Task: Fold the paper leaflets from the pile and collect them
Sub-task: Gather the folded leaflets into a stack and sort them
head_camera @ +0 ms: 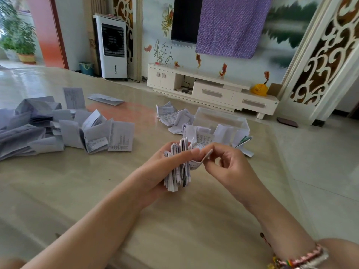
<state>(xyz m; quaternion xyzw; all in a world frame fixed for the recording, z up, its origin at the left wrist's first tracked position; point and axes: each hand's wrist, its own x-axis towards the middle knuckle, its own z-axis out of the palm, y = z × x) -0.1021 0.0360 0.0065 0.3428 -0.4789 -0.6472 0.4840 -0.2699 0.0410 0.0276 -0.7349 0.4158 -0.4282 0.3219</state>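
Left hand (165,164) is clamping a thick bundle of folded leaflets (177,167) edge-up, fingers curled round the near side with fingertips (194,152) pressing over the top, probably to keep the creases from springing open while the count is growing. Right hand (231,162) is pinching one folded leaflet (200,161) between thumb and forefinger, other fingers loosely curled, and seems to be feeding it against the right face of the bundle. Just beyond the right fingers a clear plastic box (221,117) is sitting with more folded leaflets (174,117) in and around it, likely the collection point. Well left of the left fingers the pile of unfolded leaflets (48,129) is lying spread on the beige table (174,220), within reach for the next pick. Leaflets are carrying dense small print; too small to read. No brand legible anywhere.
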